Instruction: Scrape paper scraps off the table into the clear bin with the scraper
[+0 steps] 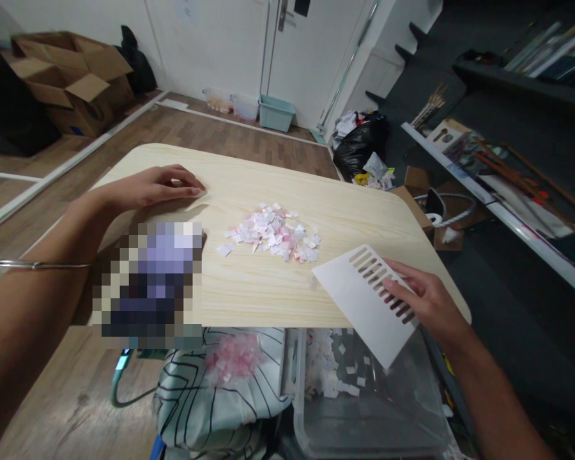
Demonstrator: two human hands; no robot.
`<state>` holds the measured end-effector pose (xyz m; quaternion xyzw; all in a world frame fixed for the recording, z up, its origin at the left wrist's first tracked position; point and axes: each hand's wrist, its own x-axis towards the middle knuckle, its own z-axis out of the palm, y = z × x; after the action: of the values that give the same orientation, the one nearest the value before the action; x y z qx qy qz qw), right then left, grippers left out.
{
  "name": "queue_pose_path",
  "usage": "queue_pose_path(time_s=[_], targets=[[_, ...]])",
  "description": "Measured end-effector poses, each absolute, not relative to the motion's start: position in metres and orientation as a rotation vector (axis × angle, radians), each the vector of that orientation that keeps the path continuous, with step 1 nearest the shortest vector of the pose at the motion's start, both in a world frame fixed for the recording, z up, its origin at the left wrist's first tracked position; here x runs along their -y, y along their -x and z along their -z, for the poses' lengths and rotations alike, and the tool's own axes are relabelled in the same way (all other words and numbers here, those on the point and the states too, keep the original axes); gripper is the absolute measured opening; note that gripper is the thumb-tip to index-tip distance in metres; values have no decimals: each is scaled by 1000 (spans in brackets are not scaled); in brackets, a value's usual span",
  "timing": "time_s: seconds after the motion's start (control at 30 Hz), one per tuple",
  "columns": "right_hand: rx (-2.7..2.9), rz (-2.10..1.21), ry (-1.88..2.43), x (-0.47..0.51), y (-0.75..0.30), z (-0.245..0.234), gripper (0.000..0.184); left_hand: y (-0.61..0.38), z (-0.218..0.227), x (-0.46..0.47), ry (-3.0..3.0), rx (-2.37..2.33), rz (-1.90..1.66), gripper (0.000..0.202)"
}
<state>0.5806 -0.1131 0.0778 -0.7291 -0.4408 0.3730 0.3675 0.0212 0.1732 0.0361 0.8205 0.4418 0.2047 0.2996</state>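
My right hand (424,297) grips a white plastic scraper (359,297) with a row of slots, tilted over the table's front edge and the clear bin below. To the left of the scraper, a pile of small white and pink paper pieces (273,233) lies on the pale wooden table (249,300). My left hand (165,185) rests at the table's left side, apart from the pile. Its thumb and fingertips come together in a pinch; anything between them is too small to make out.
Below the front edge, a clear plastic bin (374,421) holds more paper pieces. Pink bits (234,358) lie on striped cloth (186,396). A blurred-out object (158,275) is at the table's left. Beyond are cardboard boxes (76,83), a black bag (364,144) and a shelf (522,223).
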Motion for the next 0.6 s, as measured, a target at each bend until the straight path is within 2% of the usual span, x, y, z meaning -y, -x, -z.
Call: queue_pose_path(time_s=[0.17, 0.3, 0.43, 0.6], targets=[[1028, -914, 1822, 150, -552, -65, 82, -21, -35, -175, -2195, -1169, -537, 101], [965, -844, 1867, 161, -540, -67, 88, -22, -36, -173, -2190, -1175, -540, 108], [1050, -848, 1883, 168, -526, -63, 82, -23, -37, -172, -2185, -1171, -555, 115], [1162, -967, 1852, 185, -495, -54, 79, -24, -38, -172, -2197, -1160, -552, 112]])
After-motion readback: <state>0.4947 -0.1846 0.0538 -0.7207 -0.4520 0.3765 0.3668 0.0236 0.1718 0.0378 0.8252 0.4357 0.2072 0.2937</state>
